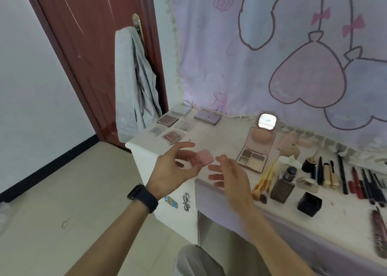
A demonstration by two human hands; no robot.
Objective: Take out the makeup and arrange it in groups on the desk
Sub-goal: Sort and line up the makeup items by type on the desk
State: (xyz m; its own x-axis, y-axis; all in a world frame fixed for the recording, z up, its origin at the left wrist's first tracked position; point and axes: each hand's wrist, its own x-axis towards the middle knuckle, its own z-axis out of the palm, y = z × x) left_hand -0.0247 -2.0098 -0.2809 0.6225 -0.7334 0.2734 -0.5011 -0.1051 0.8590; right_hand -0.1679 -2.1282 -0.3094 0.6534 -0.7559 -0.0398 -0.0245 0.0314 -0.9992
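Observation:
My left hand holds a small pink compact between thumb and fingers, just above the near left part of the white desk. Right beside the compact, my right hand has its fingers spread and holds nothing. Both hands are blurred. Several flat palettes lie grouped on the desk's far left corner, and a lilac one lies beside them. An open eyeshadow palette with a lit mirror lies mid-desk. Brushes, a foundation bottle and several pencils and tubes lie further right.
A black cube-shaped box and a dark lip-gloss tube lie near the front edge. A printed cloth covers the wall behind the desk. A grey garment hangs on the brown door at the left.

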